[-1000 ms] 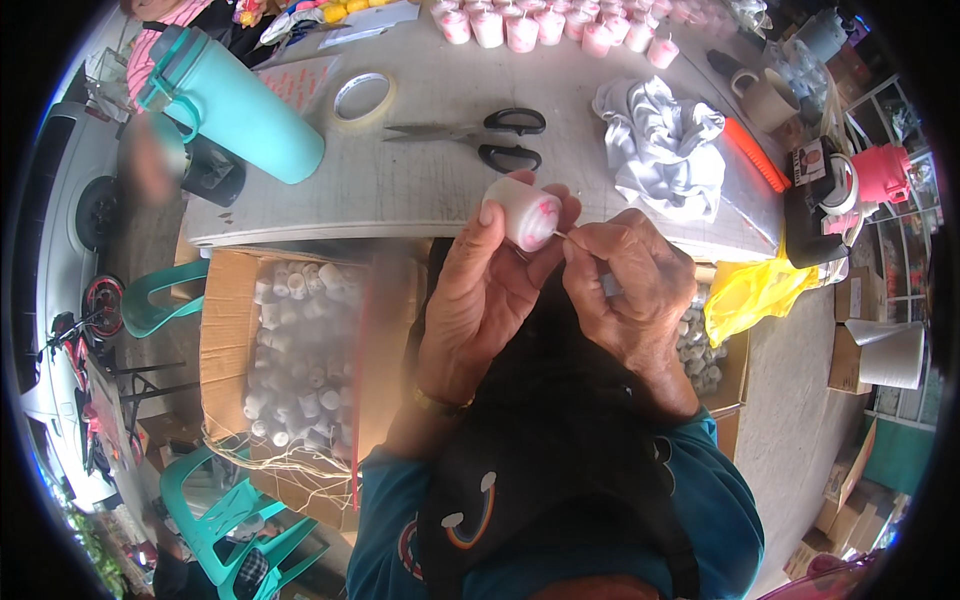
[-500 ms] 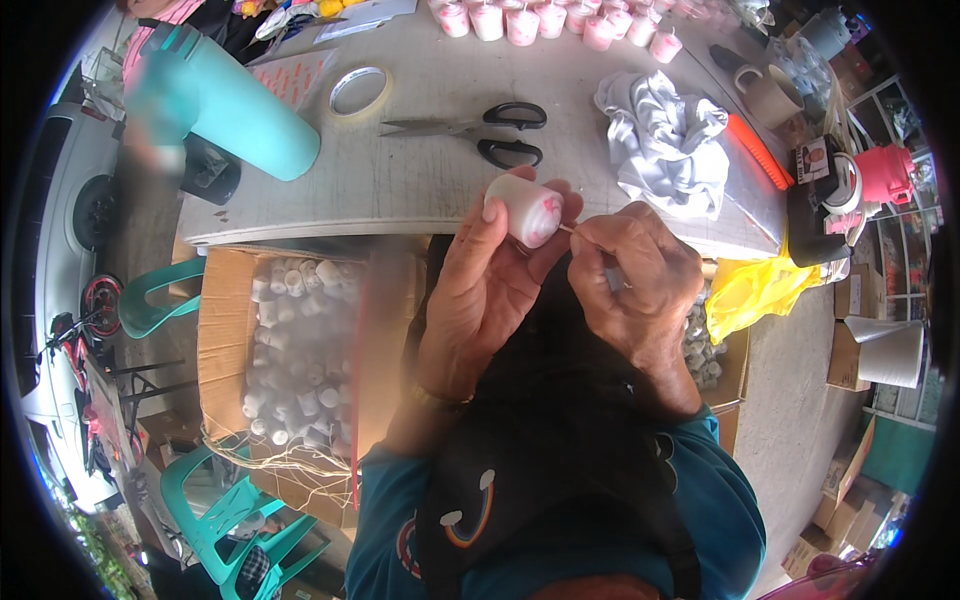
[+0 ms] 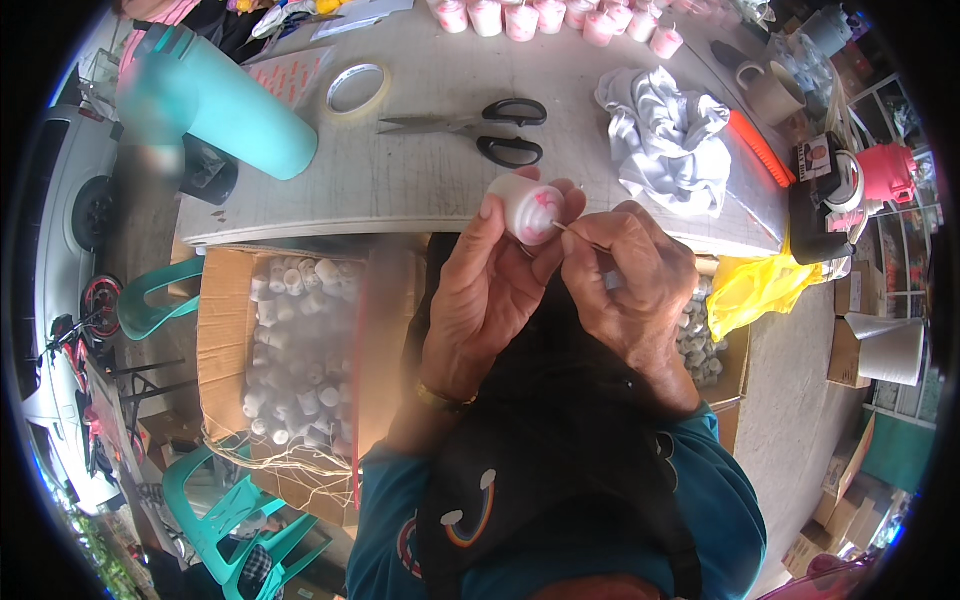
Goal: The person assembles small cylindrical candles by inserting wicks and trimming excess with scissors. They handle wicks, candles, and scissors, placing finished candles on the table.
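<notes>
The left hand (image 3: 490, 290) is holding a small white cup candle (image 3: 527, 207) up over the near edge of the table (image 3: 420, 180). The fingers are curling round it and the thumb is pressing on its side. The candle is short and round, white on the outside, with a pink patch on the end facing the right hand (image 3: 635, 285). The right hand is pinching a thin stick (image 3: 578, 236), and the tip of the stick is touching the pink part of the candle.

The black-handled scissors (image 3: 480, 130) are lying on the table just behind the candle. A crumpled white cloth (image 3: 665, 140) is sitting to the right of the scissors, and a ring of tape (image 3: 357, 88) is lying to their left. A row of pink candles (image 3: 560, 18) is standing far behind the scissors, cut off by the top edge.

The fingers are hiding most of the candle. Under the table, left of the scissors, a cardboard box (image 3: 225, 330) of white cups is showing, but a blurry strip is covering part of it.
</notes>
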`<act>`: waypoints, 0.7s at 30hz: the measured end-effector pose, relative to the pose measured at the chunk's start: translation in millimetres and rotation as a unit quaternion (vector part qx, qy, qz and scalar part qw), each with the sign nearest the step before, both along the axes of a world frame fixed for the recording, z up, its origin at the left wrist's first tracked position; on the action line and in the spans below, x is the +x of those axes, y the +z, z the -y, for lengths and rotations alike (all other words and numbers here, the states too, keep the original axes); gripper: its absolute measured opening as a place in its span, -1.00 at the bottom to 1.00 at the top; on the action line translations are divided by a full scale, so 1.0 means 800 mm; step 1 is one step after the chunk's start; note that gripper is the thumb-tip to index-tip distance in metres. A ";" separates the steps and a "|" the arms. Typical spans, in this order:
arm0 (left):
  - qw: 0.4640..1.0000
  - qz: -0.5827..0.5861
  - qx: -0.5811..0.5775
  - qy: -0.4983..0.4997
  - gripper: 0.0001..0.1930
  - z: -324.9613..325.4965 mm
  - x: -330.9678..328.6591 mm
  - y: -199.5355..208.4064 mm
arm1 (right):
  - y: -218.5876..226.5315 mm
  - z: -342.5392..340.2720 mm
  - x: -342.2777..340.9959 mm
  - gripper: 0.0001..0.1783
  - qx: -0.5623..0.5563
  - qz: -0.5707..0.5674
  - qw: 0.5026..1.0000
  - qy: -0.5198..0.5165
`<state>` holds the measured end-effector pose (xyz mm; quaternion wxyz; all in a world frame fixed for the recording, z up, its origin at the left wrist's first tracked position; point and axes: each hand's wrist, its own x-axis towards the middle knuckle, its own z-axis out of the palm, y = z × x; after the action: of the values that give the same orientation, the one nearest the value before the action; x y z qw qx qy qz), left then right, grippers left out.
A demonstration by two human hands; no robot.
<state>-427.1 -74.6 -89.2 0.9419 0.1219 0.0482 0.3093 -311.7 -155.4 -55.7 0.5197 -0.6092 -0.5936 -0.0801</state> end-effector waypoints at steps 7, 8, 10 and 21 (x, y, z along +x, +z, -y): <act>0.999 -0.021 0.033 0.030 -0.57 0.002 0.000 0.002 | 0.000 0.002 -0.001 -0.80 -0.026 -0.009 1.000 0.001; 0.998 -0.023 0.041 0.035 -0.57 0.002 -0.001 0.003 | 0.000 0.002 -0.001 -0.80 -0.030 -0.010 1.000 0.000; 0.996 -0.029 0.067 0.047 -0.57 0.001 -0.001 0.003 | 0.000 0.003 -0.001 -0.81 -0.036 -0.009 0.999 -0.004; 0.969 -0.062 0.211 0.115 -0.58 -0.006 -0.004 -0.001 | -0.004 0.003 0.005 -0.81 -0.078 -0.052 0.995 0.045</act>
<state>-430.4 -69.7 -90.1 0.8479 0.3308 0.0533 0.4108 -308.0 -158.0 -59.2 0.5043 -0.6239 -0.5966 0.0216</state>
